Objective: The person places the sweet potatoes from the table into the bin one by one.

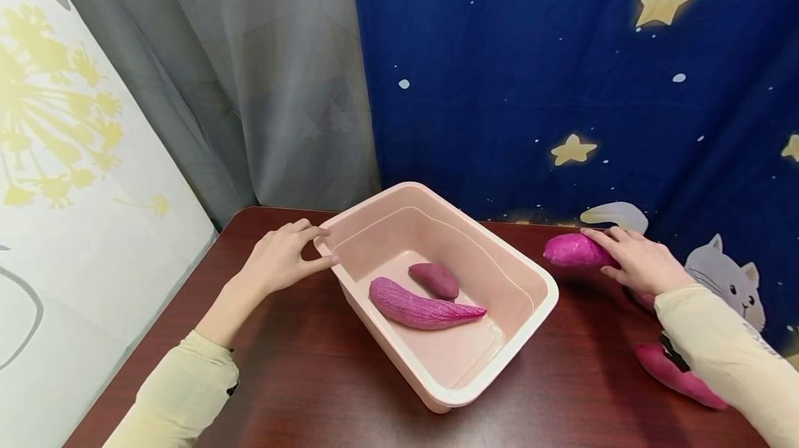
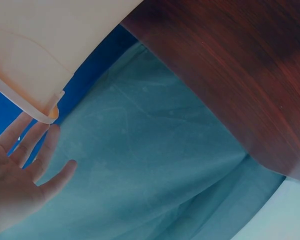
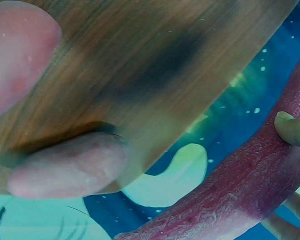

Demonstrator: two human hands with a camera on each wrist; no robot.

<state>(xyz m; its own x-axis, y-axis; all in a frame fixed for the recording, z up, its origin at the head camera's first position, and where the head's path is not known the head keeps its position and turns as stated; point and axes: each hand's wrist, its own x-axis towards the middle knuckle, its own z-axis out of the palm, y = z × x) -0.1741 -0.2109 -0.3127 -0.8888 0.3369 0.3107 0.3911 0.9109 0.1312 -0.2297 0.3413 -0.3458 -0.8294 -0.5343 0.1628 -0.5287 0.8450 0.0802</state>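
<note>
My right hand (image 1: 646,261) holds a bright purple sweet potato (image 1: 576,251) above the right side of the table, thumb and fingers on either side of it. The right wrist view shows its long, wrinkled skin close up. At the left corner of a pink plastic basin (image 1: 431,398), my left hand (image 1: 279,259) touches the rim with fairly straight fingers. Inside the basin lie a long, curved sweet potato (image 1: 418,306) and a smaller, darker one (image 1: 435,279). Partly hidden by my right arm, another sweet potato (image 1: 680,376) rests on the table.
One more sweet potato (image 3: 70,165) lies near the edge of the dark wood table (image 1: 299,378). Behind the table hang a grey curtain (image 1: 299,87) and a blue one (image 1: 487,73) with stars. A white patterned surface (image 1: 81,226) stands at the left.
</note>
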